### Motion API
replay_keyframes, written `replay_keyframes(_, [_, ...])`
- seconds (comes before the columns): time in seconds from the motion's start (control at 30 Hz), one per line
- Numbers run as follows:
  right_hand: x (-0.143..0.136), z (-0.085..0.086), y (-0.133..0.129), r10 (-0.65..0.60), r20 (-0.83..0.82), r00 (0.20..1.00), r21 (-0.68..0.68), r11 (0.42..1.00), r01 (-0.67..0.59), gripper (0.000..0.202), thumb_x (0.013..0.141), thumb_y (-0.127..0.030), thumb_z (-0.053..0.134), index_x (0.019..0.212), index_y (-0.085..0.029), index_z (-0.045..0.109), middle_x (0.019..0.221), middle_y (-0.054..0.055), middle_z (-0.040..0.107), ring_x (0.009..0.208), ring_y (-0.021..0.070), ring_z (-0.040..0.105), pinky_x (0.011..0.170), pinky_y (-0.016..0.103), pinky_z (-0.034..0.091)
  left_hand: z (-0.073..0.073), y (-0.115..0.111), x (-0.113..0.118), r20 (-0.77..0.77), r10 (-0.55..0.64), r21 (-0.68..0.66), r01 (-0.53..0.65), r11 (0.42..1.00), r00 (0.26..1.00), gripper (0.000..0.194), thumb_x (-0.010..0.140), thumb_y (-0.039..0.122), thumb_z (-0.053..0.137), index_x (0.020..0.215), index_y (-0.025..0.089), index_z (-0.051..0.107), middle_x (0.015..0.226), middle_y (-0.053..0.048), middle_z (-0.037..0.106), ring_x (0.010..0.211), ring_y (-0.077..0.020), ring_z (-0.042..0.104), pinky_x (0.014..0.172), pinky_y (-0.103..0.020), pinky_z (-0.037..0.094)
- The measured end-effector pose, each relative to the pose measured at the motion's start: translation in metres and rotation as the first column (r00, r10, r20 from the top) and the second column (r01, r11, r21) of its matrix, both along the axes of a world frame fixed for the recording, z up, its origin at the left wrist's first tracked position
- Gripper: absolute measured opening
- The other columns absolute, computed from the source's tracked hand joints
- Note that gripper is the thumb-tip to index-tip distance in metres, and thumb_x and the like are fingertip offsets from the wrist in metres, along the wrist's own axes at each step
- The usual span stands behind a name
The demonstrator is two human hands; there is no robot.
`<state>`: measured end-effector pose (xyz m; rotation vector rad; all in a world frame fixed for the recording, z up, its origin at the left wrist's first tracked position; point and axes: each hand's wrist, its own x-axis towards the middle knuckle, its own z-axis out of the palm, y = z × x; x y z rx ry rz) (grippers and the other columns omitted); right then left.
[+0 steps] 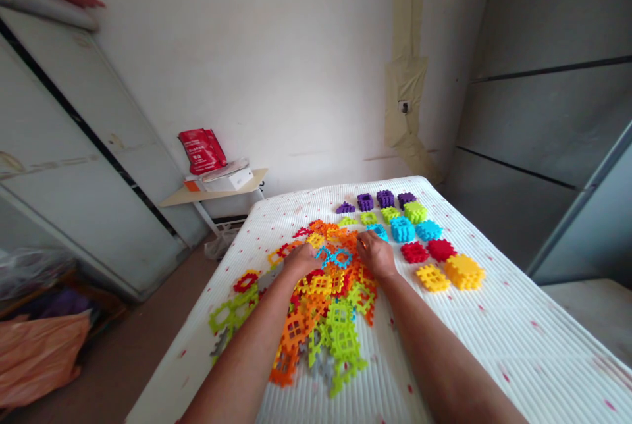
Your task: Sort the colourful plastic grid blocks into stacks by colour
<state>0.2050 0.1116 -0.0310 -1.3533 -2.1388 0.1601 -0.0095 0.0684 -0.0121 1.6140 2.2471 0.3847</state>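
My left hand [300, 259] reaches over a heap of plastic interlocking tiles, its fingers closed at the edge of a blue openwork tile [323, 257]. Another blue tile [342, 257] lies directly to the right of that one. My right hand [376, 253] is curled shut at the heap's right side, near a small blue stack [378, 232]; whatever its fingers hold is hidden. Orange tiles [295, 328], green tiles [344, 338] and yellow tiles [320, 284] spread between my forearms, with red and grey ones mixed in.
Sorted stacks stand on the right of the white padded bed surface [444, 358]: purple [385, 198], green [415, 212], blue [402, 229], red [441, 249] and yellow [465, 271]. A side table [172, 199] with a red bag [201, 151] stands by the wall. Grey cabinets [538, 114] rise at right.
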Motion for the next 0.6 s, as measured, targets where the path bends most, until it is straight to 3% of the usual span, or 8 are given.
replay_keyframes(0.33, [-0.0017, -0.0019, -0.0026, 0.132, 0.025, 0.991, 0.003, 0.991, -0.132, 0.020, 0.089, -0.027, 0.044, 0.089, -0.020, 0.063, 0.091, 0.004, 0.064, 0.077, 0.0129, 0.060, 0.064, 0.021, 0.036, 0.0021, -0.0003, 0.0074, -0.117, -0.026, -0.004, 0.026, 1.000, 0.993, 0.031, 0.063, 0.022, 0.065, 0.093, 0.024, 0.060, 0.097, -0.003, 0.065, 0.090, -0.0190, 0.059, 0.071, -0.025, 0.041])
replay_keyframes(0.6, [-0.0053, 0.0025, -0.0076, 0.265, 0.101, 0.959, -0.006, 0.964, -0.266, 0.028, 0.080, -0.044, 0.056, 0.097, -0.024, 0.065, 0.095, 0.004, 0.066, 0.086, 0.0171, 0.061, 0.070, 0.023, 0.042, 0.0064, -0.0043, 0.0107, -0.116, -0.032, 0.046, 0.038, 0.998, 0.993, 0.025, 0.062, 0.027, 0.067, 0.086, 0.021, 0.060, 0.083, -0.002, 0.064, 0.081, -0.0186, 0.058, 0.064, -0.025, 0.038])
